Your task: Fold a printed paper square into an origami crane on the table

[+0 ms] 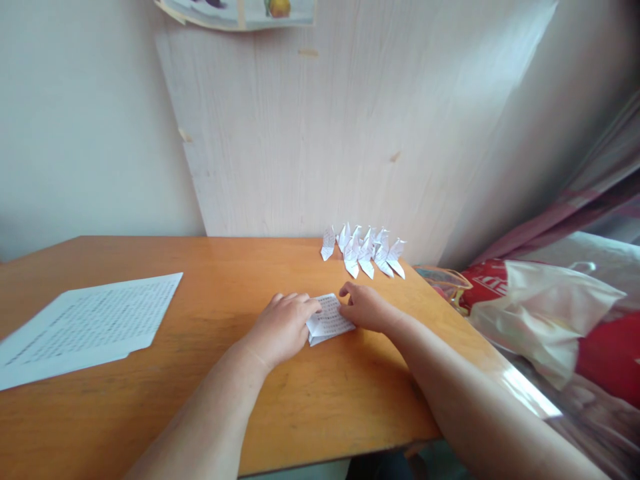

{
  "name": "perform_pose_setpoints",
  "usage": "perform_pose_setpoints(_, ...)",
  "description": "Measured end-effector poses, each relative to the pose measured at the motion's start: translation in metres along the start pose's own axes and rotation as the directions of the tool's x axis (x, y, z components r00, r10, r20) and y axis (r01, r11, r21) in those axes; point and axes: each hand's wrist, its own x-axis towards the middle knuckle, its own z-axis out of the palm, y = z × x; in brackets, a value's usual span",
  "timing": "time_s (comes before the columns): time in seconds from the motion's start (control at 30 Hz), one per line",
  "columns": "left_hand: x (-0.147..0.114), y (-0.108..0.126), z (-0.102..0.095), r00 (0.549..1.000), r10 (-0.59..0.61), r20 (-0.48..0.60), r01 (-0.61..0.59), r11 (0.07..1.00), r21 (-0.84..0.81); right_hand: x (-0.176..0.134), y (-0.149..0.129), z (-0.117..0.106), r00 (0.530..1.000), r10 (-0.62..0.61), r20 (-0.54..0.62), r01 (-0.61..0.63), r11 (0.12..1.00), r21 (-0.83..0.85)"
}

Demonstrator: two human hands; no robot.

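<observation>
A small folded paper (330,319) with rows of printed characters lies on the wooden table in front of me. Its near edge shows stacked layers slightly apart. My left hand (287,323) rests over its left side, the fingers bent together and holding it against the table. At the right edge, my right hand (367,307) has its thumb on the paper and its index finger curled above; the other fingers are mostly hidden. Behind the hands stands a group of folded paper pieces (367,253) with pointed tips, made of similar white paper.
Flat printed sheets (100,320) lie on the left of the table (215,400). Beyond its right edge are a white plastic bag (540,307), red bags (610,360) and a curtain (565,207). A panelled wall (300,147) borders the back.
</observation>
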Motion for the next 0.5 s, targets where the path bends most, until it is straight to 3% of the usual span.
perform_pose_setpoints(0.33, -0.0025, -0.0106, -0.0009, 0.994, -0.014, 0.106, 0.033, 0.983, -0.183, -0.0012, 0.0018, -0.0024, 0.997, 0.039, 0.071, -0.048, 0.991, 0.123)
perform_pose_setpoints(0.5, -0.0053, -0.0094, -0.0042, 0.978, -0.111, 0.174, 0.155, 0.951, -0.266, -0.0036, -0.0033, -0.0071, 0.993, 0.059, 0.104, -0.077, 0.981, 0.178)
